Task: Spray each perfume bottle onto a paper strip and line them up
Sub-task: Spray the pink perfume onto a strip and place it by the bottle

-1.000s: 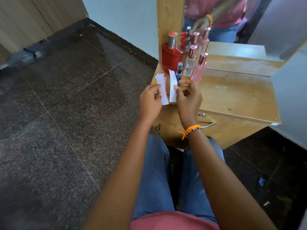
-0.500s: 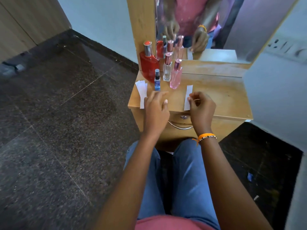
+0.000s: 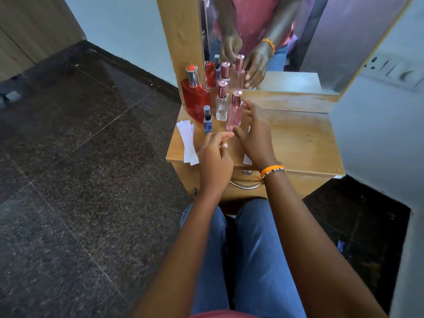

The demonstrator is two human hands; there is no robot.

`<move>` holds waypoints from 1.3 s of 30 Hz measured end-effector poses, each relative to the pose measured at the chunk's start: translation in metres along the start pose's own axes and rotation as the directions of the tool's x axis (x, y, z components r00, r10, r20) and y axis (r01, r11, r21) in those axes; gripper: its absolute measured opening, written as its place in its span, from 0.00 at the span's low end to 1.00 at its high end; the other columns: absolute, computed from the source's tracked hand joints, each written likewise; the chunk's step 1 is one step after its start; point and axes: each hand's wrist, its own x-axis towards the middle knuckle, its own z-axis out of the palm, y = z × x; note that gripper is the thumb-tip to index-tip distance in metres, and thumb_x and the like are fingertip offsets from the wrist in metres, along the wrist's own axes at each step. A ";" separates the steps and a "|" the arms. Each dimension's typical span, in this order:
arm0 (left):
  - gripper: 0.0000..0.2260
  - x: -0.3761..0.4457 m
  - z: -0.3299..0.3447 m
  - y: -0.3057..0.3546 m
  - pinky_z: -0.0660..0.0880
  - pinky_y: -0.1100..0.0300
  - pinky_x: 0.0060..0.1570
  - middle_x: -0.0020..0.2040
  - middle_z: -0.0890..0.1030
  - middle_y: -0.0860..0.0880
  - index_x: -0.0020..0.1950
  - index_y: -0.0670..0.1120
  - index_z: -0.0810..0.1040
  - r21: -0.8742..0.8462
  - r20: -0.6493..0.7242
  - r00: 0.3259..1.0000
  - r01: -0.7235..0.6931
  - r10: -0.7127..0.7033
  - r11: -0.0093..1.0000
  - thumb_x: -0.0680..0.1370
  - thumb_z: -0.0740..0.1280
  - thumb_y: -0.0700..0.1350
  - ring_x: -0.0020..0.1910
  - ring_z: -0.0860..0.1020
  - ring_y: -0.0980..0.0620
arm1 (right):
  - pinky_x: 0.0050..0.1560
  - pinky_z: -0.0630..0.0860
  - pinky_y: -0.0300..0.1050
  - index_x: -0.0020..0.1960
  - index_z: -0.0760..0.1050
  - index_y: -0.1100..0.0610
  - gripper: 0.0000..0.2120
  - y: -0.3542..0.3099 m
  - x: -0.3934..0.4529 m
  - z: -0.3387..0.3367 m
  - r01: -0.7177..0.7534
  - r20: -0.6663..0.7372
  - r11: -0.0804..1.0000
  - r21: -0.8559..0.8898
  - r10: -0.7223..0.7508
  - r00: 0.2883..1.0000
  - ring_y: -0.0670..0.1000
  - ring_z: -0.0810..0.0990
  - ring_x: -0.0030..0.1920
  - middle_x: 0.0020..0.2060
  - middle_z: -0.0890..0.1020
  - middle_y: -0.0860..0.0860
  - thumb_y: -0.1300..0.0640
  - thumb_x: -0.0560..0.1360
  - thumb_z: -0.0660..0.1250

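Several perfume bottles stand at the back left of a wooden dresser top [image 3: 302,138]: a large red bottle [image 3: 195,97], a small blue bottle [image 3: 207,121], a clear bottle [image 3: 222,104] and a pink bottle [image 3: 235,112]. My right hand [image 3: 252,131] is spread open just right of the pink bottle, fingers straight, thumb near its base. My left hand [image 3: 215,152] hovers in front of the blue bottle, fingers loosely curled, holding nothing. A stack of white paper strips [image 3: 188,141] lies at the left edge. One strip [image 3: 247,159] lies mostly hidden under my right hand.
A mirror [image 3: 275,31] behind the bottles reflects them and my hands. A drawer with a metal handle [image 3: 245,185] sits under the top. A wall with a switch panel [image 3: 394,70] closes in on the right. Dark stone floor lies to the left.
My right hand let go of the strip it pinched and moved forward to the pink bottle, fingers opened. My left hand shifted slightly forward, nearer the bottles. The view moved closer.
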 end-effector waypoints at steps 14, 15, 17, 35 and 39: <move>0.10 0.013 -0.006 0.031 0.71 0.74 0.48 0.48 0.80 0.54 0.58 0.46 0.78 -0.165 0.092 0.994 0.068 -0.054 0.984 0.77 0.65 0.43 0.48 0.77 0.59 | 0.51 0.79 0.52 0.61 0.75 0.60 0.21 -0.007 -0.046 -0.019 0.178 0.001 0.980 0.084 -0.179 0.984 0.53 0.80 0.47 0.50 0.81 0.54 0.62 0.68 0.70; 0.08 0.013 -0.007 0.032 0.69 0.77 0.43 0.43 0.80 0.56 0.55 0.45 0.79 -0.158 0.099 0.994 0.062 -0.046 0.986 0.77 0.65 0.42 0.43 0.77 0.63 | 0.51 0.79 0.50 0.61 0.76 0.59 0.22 -0.007 -0.051 -0.024 0.154 0.026 0.985 0.084 -0.157 0.987 0.52 0.80 0.46 0.50 0.81 0.53 0.64 0.67 0.71; 0.07 0.012 -0.010 0.030 0.68 0.80 0.38 0.39 0.77 0.59 0.52 0.45 0.80 -0.126 0.122 0.992 0.051 -0.035 0.991 0.77 0.65 0.41 0.38 0.75 0.70 | 0.52 0.78 0.45 0.61 0.76 0.57 0.22 -0.005 -0.057 -0.037 0.049 0.085 0.991 0.128 -0.060 0.995 0.48 0.79 0.46 0.49 0.80 0.50 0.68 0.69 0.71; 0.09 0.002 -0.011 0.025 0.74 0.54 0.58 0.55 0.81 0.47 0.54 0.53 0.73 -0.318 0.335 0.942 0.104 0.008 0.942 0.76 0.67 0.44 0.55 0.78 0.51 | 0.48 0.74 0.31 0.50 0.78 0.60 0.06 -0.023 -0.033 -0.092 0.061 -0.112 0.923 0.380 -0.020 0.994 0.37 0.79 0.41 0.40 0.81 0.45 0.65 0.75 0.64; 0.07 0.007 -0.011 0.023 0.74 0.50 0.59 0.53 0.82 0.47 0.52 0.54 0.75 -0.315 0.328 0.945 0.114 -0.005 0.942 0.75 0.68 0.46 0.55 0.79 0.51 | 0.47 0.74 0.33 0.49 0.76 0.62 0.07 0.013 -0.013 -0.086 -0.062 -0.188 0.995 0.072 0.075 0.979 0.44 0.81 0.43 0.39 0.82 0.51 0.69 0.73 0.65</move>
